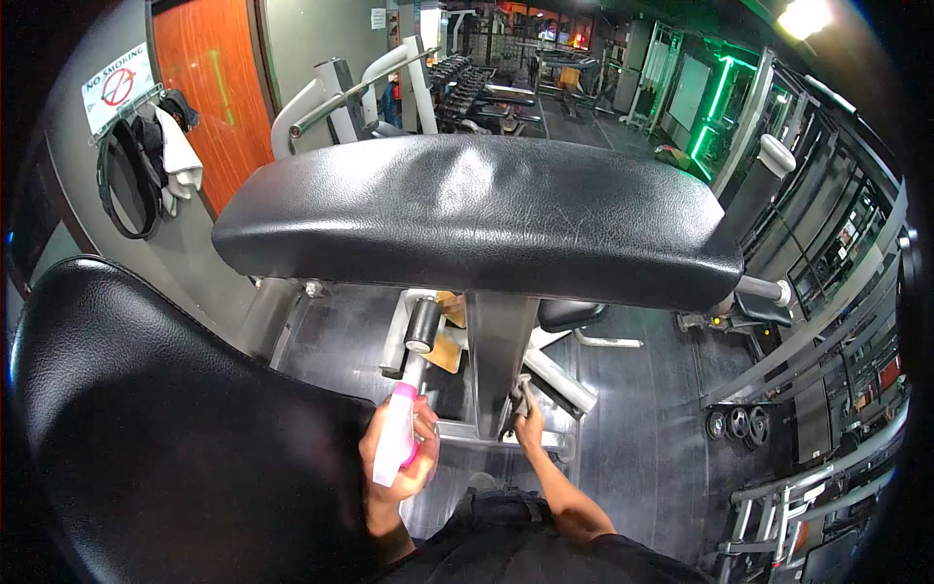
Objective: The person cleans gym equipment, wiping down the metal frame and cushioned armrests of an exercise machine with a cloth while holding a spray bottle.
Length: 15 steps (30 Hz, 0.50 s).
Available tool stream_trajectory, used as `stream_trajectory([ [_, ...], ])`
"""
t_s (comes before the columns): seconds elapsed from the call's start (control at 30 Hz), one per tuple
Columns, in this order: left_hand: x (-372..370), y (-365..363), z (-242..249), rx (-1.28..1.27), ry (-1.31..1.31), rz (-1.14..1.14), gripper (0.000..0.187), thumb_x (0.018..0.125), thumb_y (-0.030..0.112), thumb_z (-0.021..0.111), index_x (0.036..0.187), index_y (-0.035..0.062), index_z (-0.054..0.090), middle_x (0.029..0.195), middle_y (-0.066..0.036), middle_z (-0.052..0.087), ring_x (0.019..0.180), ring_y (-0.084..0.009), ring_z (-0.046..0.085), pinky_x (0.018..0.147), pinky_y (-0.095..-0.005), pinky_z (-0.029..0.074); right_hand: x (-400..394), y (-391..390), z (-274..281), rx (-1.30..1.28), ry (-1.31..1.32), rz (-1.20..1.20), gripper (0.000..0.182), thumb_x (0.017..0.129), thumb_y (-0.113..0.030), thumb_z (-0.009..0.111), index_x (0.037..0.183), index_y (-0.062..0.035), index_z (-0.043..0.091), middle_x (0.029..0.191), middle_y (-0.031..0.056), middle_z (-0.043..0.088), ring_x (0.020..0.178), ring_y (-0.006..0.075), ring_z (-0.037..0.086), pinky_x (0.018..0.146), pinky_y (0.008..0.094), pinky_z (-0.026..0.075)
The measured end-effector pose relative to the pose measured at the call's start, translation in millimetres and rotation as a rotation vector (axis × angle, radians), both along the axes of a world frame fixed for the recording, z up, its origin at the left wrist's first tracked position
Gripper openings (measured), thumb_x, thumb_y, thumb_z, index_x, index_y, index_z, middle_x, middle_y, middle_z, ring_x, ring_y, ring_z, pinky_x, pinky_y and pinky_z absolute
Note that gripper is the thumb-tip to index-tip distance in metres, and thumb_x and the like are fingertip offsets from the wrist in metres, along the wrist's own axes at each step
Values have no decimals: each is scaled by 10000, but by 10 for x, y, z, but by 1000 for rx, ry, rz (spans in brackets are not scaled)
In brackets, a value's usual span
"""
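Note:
My left hand (422,465) is wrapped round a white and pink spray bottle (392,440), with its trigger head uppermost and pointing away from me. Lower right of it, my right hand (530,430) grips a greyish cloth (516,405). The cloth is bunched at the lower part of a grey metal post (498,341). Above both hands stretches a wide black padded cushion (467,209) of an exercise machine. Just ahead of the spray bottle is a black foam roller (422,324) on a metal bar.
A black padded backrest (185,438) fills the lower left, close to my left arm. Small weight plates (739,425) stand on the dark floor (642,419) at right. A towel (179,156) and belt (125,185) hang on the left wall. Dumbbell racks (457,88) line the back.

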<state>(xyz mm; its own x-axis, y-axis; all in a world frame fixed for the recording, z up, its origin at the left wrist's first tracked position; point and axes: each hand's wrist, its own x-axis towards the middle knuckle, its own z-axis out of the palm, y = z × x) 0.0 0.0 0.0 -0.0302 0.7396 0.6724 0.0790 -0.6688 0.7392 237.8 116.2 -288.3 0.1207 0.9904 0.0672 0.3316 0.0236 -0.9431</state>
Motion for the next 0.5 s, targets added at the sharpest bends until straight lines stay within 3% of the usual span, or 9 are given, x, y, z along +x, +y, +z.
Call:
stream_trajectory([
  [0.07, 29, 41, -14, -49, -94, -8, 491, 686, -116, 555, 1167, -66, 469, 912, -135, 566, 668, -121, 567, 664, -251, 463, -136, 141, 331, 308, 147, -119, 517, 798, -32, 538, 1306, -96, 467, 1320, 215, 456, 1220, 391, 436, 1016, 355, 349],
  [0.13, 71, -158, 20, -137, -145, 5, 484, 691, -113, 556, 1165, -64, 471, 908, -128, 565, 666, -116, 563, 656, -247, 460, -236, -150, 1014, 596, -199, -198, 491, 783, -64, 550, 1269, -65, 487, 1334, 238, 423, 1221, 417, 418, 1023, 417, 338],
  [0.17, 63, -117, 24, -151, -168, 17, 477, 697, -110, 558, 1163, -62, 473, 905, -121, 564, 663, -111, 558, 648, -243, 457, -317, 2, 1481, 926, -272, -166, 501, 757, -141, 603, 1246, -73, 517, 1342, 242, 400, 1230, 428, 393, 1016, 485, 333],
  [0.23, 33, -57, 8, -140, -134, 40, 473, 701, -106, 559, 1165, -59, 474, 907, -118, 564, 663, -110, 557, 643, -241, 455, -393, 141, 1962, 1232, -549, -176, 409, 755, -234, 633, 1150, -131, 617, 1310, 181, 439, 1201, 411, 401, 984, 531, 354],
  [0.3, 39, -67, -5, -148, -105, 57, 470, 706, -102, 560, 1166, -56, 475, 909, -115, 564, 663, -109, 556, 639, -239, 453, -459, 250, 2436, 1347, -735, -42, 357, 769, -195, 599, 1124, -170, 638, 1257, 74, 510, 1175, 320, 446, 1002, 483, 349],
  [0.33, 46, -74, 2, -159, -127, 52, 467, 707, -101, 559, 1165, -57, 476, 905, -113, 565, 664, -107, 555, 639, -236, 451, -465, 292, 2481, 1342, -735, -41, 357, 769, -195, 599, 1124, -170, 638, 1257, 74, 510, 1175, 320, 446, 1002, 483, 349],
  [0.37, 48, -74, 14, -167, -148, 46, 464, 709, -100, 557, 1163, -57, 477, 901, -111, 566, 665, -105, 554, 639, -234, 450, -471, 330, 2516, 1325, -913, 20, 365, 765, -180, 592, 1127, -190, 635, 1224, 20, 532, 1161, 262, 461, 1016, 438, 338],
  [0.4, 48, -71, 28, -166, -147, 44, 464, 709, -100, 557, 1163, -57, 477, 901, -111, 566, 665, -105, 554, 639, -234, 450, -474, 356, 2534, 1302, -1090, 83, 376, 761, -166, 585, 1131, -209, 633, 1191, -34, 554, 1146, 204, 476, 1029, 392, 328],
  [0.5, 50, -82, 24, -199, -159, 55, 466, 702, -95, 565, 1159, -61, 478, 877, -109, 565, 663, -107, 552, 666, -247, 452, -404, 297, 2214, 1287, -1198, 245, 409, 765, -179, 573, 1169, -223, 608, 1173, -78, 563, 1132, 128, 486, 1045, 311, 299],
])
